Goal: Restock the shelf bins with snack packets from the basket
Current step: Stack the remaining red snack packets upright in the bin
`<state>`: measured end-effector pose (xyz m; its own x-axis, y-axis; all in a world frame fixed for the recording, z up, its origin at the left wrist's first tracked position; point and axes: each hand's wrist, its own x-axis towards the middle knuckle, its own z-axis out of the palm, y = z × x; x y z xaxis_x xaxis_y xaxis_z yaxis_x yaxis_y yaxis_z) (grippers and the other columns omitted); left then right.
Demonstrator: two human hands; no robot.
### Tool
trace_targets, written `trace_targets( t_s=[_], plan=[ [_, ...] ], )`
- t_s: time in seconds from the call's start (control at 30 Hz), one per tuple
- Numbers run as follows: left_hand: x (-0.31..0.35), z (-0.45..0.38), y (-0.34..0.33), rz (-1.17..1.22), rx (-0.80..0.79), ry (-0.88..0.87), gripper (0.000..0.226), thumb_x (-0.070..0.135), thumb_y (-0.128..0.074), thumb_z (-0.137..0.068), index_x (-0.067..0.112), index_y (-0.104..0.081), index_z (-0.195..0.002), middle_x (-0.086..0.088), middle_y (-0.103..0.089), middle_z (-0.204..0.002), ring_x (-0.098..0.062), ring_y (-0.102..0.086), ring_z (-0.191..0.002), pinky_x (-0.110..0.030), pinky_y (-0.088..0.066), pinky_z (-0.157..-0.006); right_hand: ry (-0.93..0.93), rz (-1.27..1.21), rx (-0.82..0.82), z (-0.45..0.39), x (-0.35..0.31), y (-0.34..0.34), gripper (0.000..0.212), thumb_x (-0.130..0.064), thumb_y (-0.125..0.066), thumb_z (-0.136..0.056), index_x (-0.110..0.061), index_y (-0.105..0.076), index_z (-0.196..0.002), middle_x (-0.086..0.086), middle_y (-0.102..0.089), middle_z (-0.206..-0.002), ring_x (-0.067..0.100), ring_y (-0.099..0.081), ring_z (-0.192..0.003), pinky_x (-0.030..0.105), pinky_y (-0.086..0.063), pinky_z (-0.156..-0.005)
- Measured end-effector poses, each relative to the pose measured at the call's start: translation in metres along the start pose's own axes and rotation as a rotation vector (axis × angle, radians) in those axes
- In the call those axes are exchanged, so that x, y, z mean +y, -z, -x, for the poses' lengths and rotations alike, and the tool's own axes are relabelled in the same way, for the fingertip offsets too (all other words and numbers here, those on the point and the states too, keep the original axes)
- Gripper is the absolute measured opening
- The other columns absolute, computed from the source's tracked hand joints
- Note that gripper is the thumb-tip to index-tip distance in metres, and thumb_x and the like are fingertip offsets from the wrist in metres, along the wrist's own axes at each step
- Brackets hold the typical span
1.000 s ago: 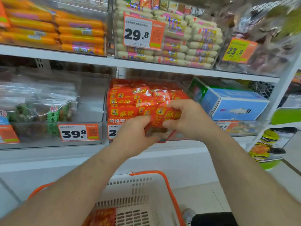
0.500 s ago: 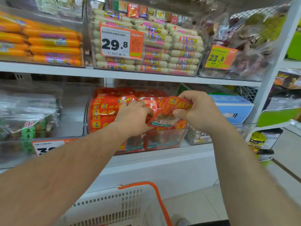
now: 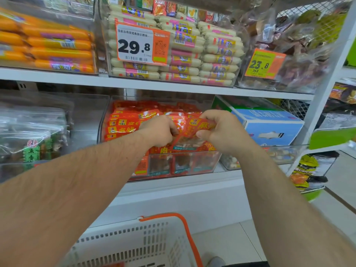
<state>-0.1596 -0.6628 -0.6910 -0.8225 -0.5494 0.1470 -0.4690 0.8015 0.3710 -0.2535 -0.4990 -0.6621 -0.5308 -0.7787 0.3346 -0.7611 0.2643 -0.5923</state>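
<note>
At frame centre, my left hand (image 3: 159, 130) and right hand (image 3: 223, 132) pinch red packets (image 3: 194, 130) over the nearly full bin (image 3: 192, 164); basket (image 3: 134, 239) contents unclear.

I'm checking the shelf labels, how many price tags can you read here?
2. The white and orange 29.8 price tag is on the clear upper-shelf bin of pale sausages; the yellow and orange 23.8 price tag is on the bin to its right. Lower tags are hidden by arms.
</note>
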Motion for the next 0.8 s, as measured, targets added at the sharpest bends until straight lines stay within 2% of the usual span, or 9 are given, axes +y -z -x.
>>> trace_targets(
  t_s=[0.1, 0.17, 0.2, 0.27, 0.37, 0.6, 0.73, 0.8],
  plan=[
    [-0.001, -0.002, -0.001, 0.002, 0.007, 0.007, 0.01, 0.021, -0.073, -0.085, 0.03, -0.072, -0.09, 0.012, -0.06, -0.091, -0.012, -0.051, -0.087, -0.027, -0.042, -0.069, 0.002, 0.079, -0.054, 0.0, 0.002, -0.011, 0.019, -0.015, -0.069, -0.089, -0.032, -0.063, -0.096, -0.006, -0.065, -0.098, 0.014, -0.061, -0.089, 0.023, -0.046, -0.074],
    [-0.002, -0.003, -0.002, 0.009, 0.015, 0.003, 0.014, 0.031, -0.077, -0.081, 0.033, -0.065, -0.074, 0.017, -0.055, -0.078, -0.012, -0.053, -0.084, -0.025, -0.04, -0.066, -0.007, 0.144, -0.067, -0.001, 0.008, -0.02, 0.02, -0.017, -0.067, -0.091, -0.029, -0.068, -0.107, -0.002, -0.066, -0.107, 0.02, -0.06, -0.102, 0.031, -0.049, -0.086],
    [-0.002, -0.003, -0.003, 0.012, 0.016, 0.007, 0.014, 0.033, -0.078, -0.08, 0.034, -0.065, -0.074, 0.018, -0.055, -0.077, -0.012, -0.053, -0.084, -0.025, -0.04, -0.066, -0.028, 0.178, -0.061, -0.001, 0.01, -0.025, 0.025, -0.019, -0.066, -0.092, -0.026, -0.068, -0.115, 0.0, -0.065, -0.116, 0.023, -0.057, -0.11, 0.037, -0.048, -0.095],
    [-0.001, -0.002, -0.003, 0.017, 0.03, 0.005, 0.009, 0.035, -0.078, -0.08, 0.033, -0.072, -0.085, 0.017, -0.058, -0.084, -0.011, -0.055, -0.087, -0.027, -0.045, -0.07, -0.055, 0.333, -0.04, -0.004, 0.015, -0.031, 0.031, -0.026, -0.062, -0.095, -0.026, -0.065, -0.125, 0.002, -0.059, -0.128, 0.027, -0.047, -0.121, 0.043, -0.037, -0.106],
    [-0.001, 0.0, -0.003, 0.025, 0.032, 0.0, 0.014, 0.038, -0.077, -0.081, 0.027, -0.075, -0.09, 0.017, -0.062, -0.087, -0.011, -0.059, -0.086, -0.03, -0.049, -0.072, -0.052, 0.586, -0.031, -0.007, 0.019, -0.036, 0.028, -0.034, -0.056, -0.097, -0.032, -0.065, -0.123, 0.003, -0.048, -0.128, 0.028, -0.036, -0.12, 0.042, -0.027, -0.101],
    [0.001, 0.003, -0.006, -0.041, 0.08, -0.009, 0.013, 0.037, -0.073, -0.085, 0.029, -0.076, -0.095, 0.012, -0.068, -0.098, -0.011, -0.058, -0.088, -0.029, -0.049, -0.069, -0.006, 0.76, -0.05, -0.009, 0.008, -0.049, 0.03, -0.033, -0.058, -0.095, -0.038, -0.064, -0.124, 0.006, -0.045, -0.128, 0.031, -0.031, -0.122, 0.047, -0.026, -0.103],
    [0.001, 0.005, -0.007, -0.07, 0.088, -0.021, 0.019, 0.034, -0.07, -0.088, 0.033, -0.074, -0.106, 0.013, -0.067, -0.113, -0.012, -0.058, -0.101, -0.033, -0.053, -0.08, 0.012, 0.819, -0.018, -0.009, 0.001, -0.053, 0.028, -0.028, -0.062, -0.092, -0.034, -0.068, -0.118, 0.006, -0.049, -0.129, 0.032, -0.032, -0.123, 0.049, -0.025, -0.105],
    [0.001, 0.005, -0.007, -0.074, 0.083, -0.018, 0.019, 0.034, -0.07, -0.088, 0.034, -0.073, -0.107, 0.013, -0.067, -0.114, -0.012, -0.057, -0.103, -0.037, -0.053, -0.086, 0.003, 0.848, -0.008, -0.01, -0.001, -0.054, 0.028, -0.025, -0.063, -0.089, -0.032, -0.068, -0.116, 0.007, -0.049, -0.129, 0.032, -0.032, -0.124, 0.05, -0.025, -0.105]
  ],
)
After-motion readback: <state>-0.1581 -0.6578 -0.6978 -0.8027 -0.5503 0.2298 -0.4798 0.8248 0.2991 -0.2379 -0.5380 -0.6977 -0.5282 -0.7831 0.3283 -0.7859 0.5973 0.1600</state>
